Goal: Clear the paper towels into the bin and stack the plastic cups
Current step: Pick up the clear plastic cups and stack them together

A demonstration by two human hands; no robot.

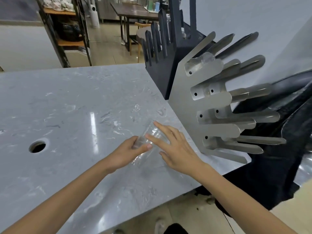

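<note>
A clear plastic cup (148,137) lies tilted just above the grey marble counter (76,102), near its right edge. My left hand (130,152) grips the cup's narrow end from the left. My right hand (175,149) rests its spread fingers over the cup's wider part from the right. The cup is see-through, so I cannot tell whether it is one cup or several nested. A faint clear shape (136,108) sits on the counter farther back. No paper towels are in view.
A metal rack with long prongs (219,105) stands at the counter's right edge, a dark rack (162,53) behind it. A black bin bag (287,119) opens to the right. A round hole (37,146) is in the counter at left. Shelves and tables stand beyond.
</note>
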